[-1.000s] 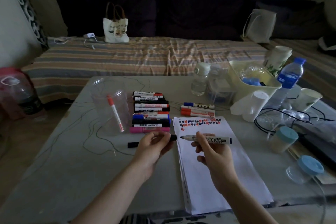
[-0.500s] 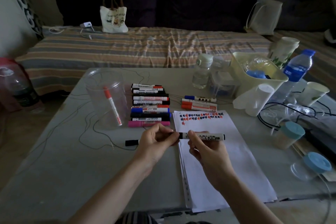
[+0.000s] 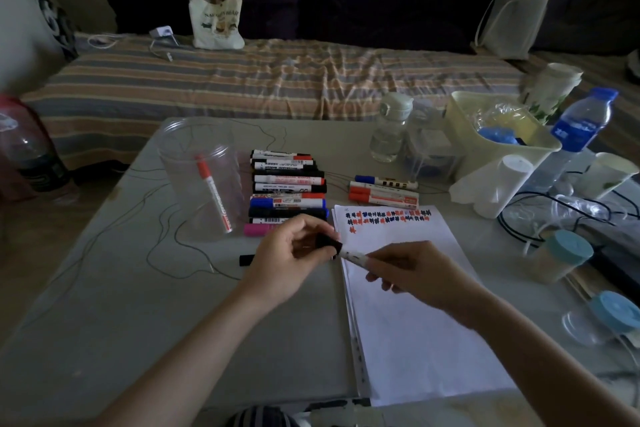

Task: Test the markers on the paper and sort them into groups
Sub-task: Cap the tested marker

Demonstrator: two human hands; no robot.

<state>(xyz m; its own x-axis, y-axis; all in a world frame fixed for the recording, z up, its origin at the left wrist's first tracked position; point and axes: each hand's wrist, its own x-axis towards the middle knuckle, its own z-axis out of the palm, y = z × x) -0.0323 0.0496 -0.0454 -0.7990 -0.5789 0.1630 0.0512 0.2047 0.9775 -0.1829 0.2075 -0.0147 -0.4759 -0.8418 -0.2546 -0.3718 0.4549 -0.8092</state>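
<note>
The right hand (image 3: pixel 412 270) grips a white-barrelled marker (image 3: pixel 355 257) over the left edge of the paper (image 3: pixel 408 322). The left hand (image 3: pixel 291 250) pinches the black cap (image 3: pixel 327 241) at the marker's tip. A row of markers (image 3: pixel 287 194) lies on the bench (image 3: pixel 138 322) behind the hands, three further markers (image 3: pixel 382 192) to its right. A clear cup (image 3: pixel 201 177) holds one red marker (image 3: pixel 214 196).
</note>
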